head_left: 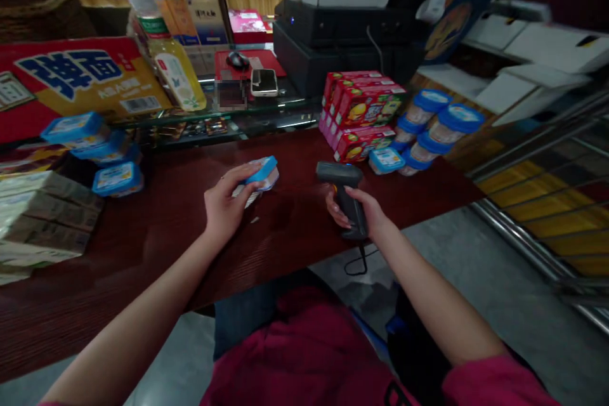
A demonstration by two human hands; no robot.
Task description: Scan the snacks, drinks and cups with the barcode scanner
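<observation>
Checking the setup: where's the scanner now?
Right of centre in the head view, the scanner is in the right hand, nearer than the red boxes.

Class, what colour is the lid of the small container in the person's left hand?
The lid is bright blue, best seen in the head view.

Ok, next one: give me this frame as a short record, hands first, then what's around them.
left hand: holds a small tub with a blue lid
right hand: grips a scanner, its head facing the small tub
surface: dark red-brown table
table, left: stacked blue-lidded tubs beside pale packs
table, right: red boxes, stacked round jars with blue lids
behind: bottle, mouse, phone
unclear: printing on the small tub
</observation>
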